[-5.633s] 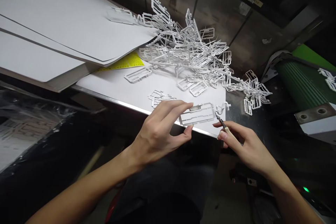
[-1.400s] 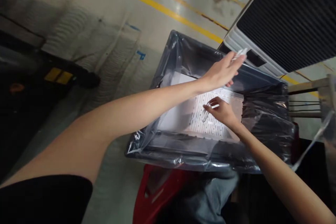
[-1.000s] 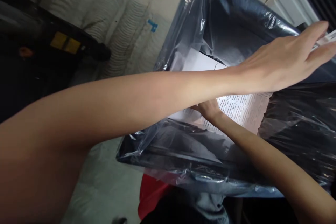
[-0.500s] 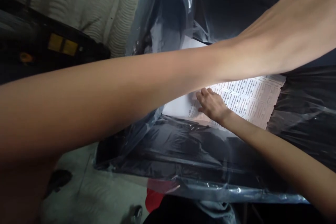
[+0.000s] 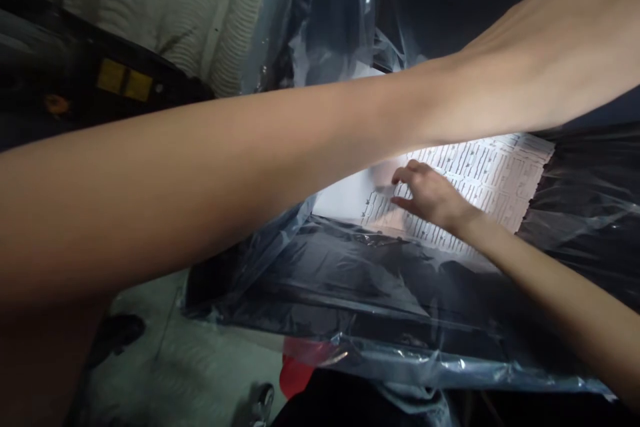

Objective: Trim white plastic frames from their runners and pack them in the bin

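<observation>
My left arm reaches across the view from the left. The back of my left hand (image 5: 560, 53) shows at the upper right, over the far side of a dark container (image 5: 345, 317), and its fingers lie outside the frame. My right hand (image 5: 430, 195) comes from the lower right and hovers over or lightly touches a pale sheet (image 5: 493, 180) with rows of dark slit-like marks. Its thumb and fingers are apart and slightly curled, with nothing seen between them. Next to it lies a plain white part (image 5: 337, 199), perhaps another sheet. My left forearm hides part of both.
Clear plastic film (image 5: 395, 357) lines the container and hangs over its near edge. Black equipment with yellow labels (image 5: 124, 80) stands at the left on the concrete floor (image 5: 185, 353). Below are a red object (image 5: 295, 373) and a caster wheel (image 5: 265, 397).
My right hand has moved to the right over the marked sheet, and its thumb and fingers now stand further apart. My left arm sits slightly higher in view.
</observation>
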